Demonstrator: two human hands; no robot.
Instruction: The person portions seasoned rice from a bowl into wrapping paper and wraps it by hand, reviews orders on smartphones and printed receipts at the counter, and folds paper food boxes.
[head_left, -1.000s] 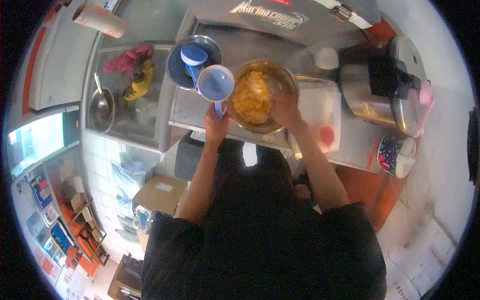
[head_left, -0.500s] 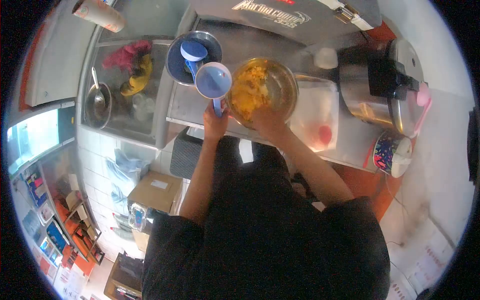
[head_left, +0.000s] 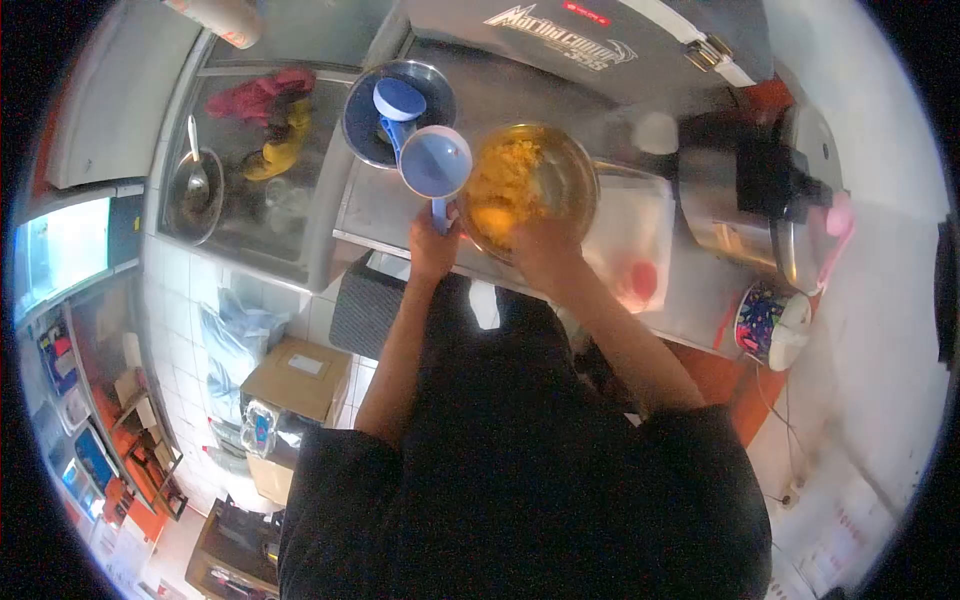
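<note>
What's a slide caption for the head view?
Left hand grips a blue long-handled cup; right hand is in a metal bowl of yellow food.

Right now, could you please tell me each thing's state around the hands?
Pale blue round handled cup, held, mouth facing up
Shiny round metal bowl, uncovered, partly filled
Yellow food, crumbly
Silver round basin, uncovered, holding blue utensil
Left hand, closed around the cup's handle
Right hand, in the bowl, fingers hidden
</note>
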